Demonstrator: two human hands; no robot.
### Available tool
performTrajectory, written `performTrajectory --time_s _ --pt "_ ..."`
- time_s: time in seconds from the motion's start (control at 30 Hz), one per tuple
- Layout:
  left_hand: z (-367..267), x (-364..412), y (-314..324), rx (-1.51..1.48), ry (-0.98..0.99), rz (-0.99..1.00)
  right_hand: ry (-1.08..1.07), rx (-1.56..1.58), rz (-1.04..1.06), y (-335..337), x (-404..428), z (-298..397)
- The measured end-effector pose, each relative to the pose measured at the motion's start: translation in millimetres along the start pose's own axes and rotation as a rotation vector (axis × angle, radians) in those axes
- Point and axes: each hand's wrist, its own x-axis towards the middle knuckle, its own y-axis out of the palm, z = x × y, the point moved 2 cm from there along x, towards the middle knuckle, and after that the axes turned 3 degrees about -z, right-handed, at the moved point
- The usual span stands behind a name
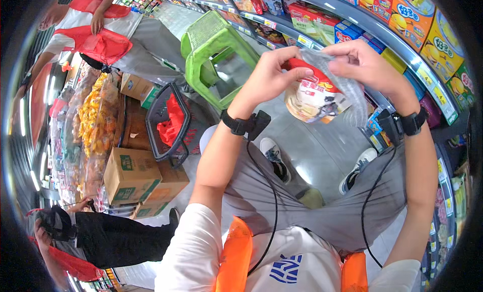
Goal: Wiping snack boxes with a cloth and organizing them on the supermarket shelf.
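In front of the store shelf, my left hand (277,75) grips the upper left edge of a red and cream snack package (315,97), thumb on its front. My right hand (353,65) holds a grey cloth (351,93) between thumb and fingers. The cloth hangs over the package's right side and touches it; its top end reaches towards my left fingers. Whether my right fingers also touch the package is hidden by the cloth. Both wrists wear black straps with small devices and cables.
Shelves with boxed snacks (409,16) curve along the right and top. A green plastic step stool (211,50) stands ahead. At left are a dark shopping basket (151,131) with red cloth in it, cardboard boxes (130,175), bagged goods, and two people, one at upper left, one at lower left.
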Motion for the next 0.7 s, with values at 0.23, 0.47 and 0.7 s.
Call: performTrajectory --time_s 0.23,0.47,0.7 --pt "-7.8 1.2 -5.8 -0.025 0.222 -0.109 -0.12 -0.328 0.015 -14.6 8.9 -17.6" --pt "-11.6 3.3 -9.2 0.069 0.194 -0.292 0.027 -0.107 0.131 -3.8 6.2 -20.5" --pt "14.2 11.4 -24.8 0.118 0.254 -0.354 -0.14 -0.548 -0.045 10.1 18.6 -22.5"
